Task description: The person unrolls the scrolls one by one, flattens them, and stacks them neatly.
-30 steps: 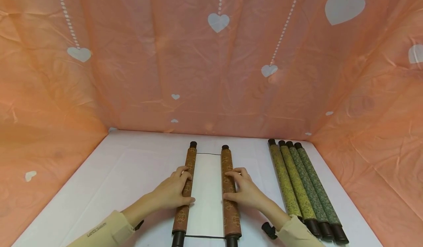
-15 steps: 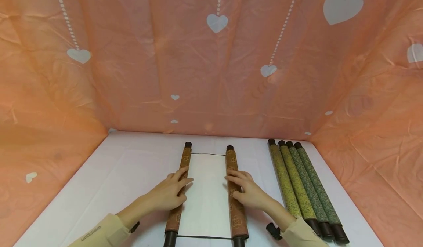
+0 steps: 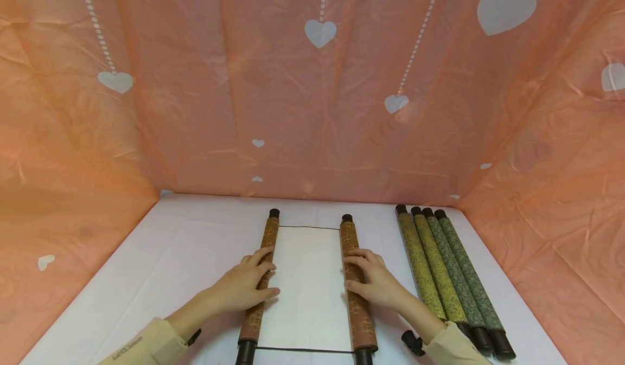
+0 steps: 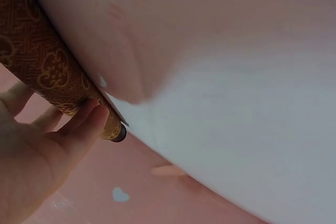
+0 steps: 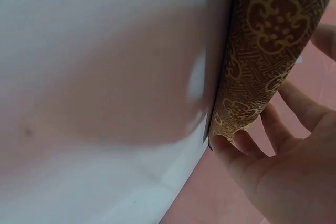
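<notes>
A partly unrolled scroll with brown, gold-patterned backing lies on the white table, its blank white paper [image 3: 307, 289] spread between two rolls. My left hand [image 3: 244, 285] grips the left roll [image 3: 252, 324] around its middle, fingers over the top and thumb at the paper side. Across from it, my right hand [image 3: 376, 281] holds the right roll [image 3: 361, 324] with fingers and thumb bent over it. In the left wrist view the patterned roll [image 4: 52, 69] lies against the fingers. The right wrist view has the other roll [image 5: 273, 30] beside curved fingertips.
Several rolled scrolls lie side by side at the right: yellow ones [image 3: 441, 278] and green ones [image 3: 471, 278], all with dark end knobs. A small black object [image 3: 413, 343] sits by the right sleeve. Orange sheeting with hearts [image 3: 312, 110] walls the table [image 3: 195, 235] at back and sides.
The two rolls have moved apart, the left one leftward and the right one rightward, each with its hand. More white paper shows between them. The fingers have shifted slightly on the rolls.
</notes>
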`<state>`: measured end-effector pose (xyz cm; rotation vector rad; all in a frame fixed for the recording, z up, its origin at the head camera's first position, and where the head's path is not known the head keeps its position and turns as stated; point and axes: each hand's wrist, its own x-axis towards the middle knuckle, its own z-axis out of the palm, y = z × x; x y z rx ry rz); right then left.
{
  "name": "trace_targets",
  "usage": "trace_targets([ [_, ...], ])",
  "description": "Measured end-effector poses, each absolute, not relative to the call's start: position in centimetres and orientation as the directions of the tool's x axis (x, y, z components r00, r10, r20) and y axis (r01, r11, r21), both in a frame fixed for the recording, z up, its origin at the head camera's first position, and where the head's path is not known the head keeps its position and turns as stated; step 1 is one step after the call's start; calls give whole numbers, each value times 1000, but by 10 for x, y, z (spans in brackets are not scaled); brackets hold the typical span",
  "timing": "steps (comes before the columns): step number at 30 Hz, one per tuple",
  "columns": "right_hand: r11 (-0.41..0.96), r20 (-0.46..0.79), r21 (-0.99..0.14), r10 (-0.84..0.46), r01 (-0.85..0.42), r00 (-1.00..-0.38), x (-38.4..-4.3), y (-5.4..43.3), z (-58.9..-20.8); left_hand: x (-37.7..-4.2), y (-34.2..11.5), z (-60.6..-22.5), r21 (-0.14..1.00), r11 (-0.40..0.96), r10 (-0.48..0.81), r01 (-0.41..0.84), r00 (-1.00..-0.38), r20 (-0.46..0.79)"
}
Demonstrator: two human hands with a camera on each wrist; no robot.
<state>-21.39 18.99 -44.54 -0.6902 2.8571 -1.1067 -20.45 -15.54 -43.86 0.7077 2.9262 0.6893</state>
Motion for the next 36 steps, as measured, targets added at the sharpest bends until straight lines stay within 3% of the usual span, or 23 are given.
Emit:
trace_targets([
  [14, 684, 143, -652, -313, -328, -939, -210, 201, -448, -206, -168, -442, 472, 807, 372, 353, -926, 56],
  [36, 686, 116, -657, -317, -311, -941, -208, 217, -447, -201, -186, -436, 493, 768, 452, 408, -891, 33],
])
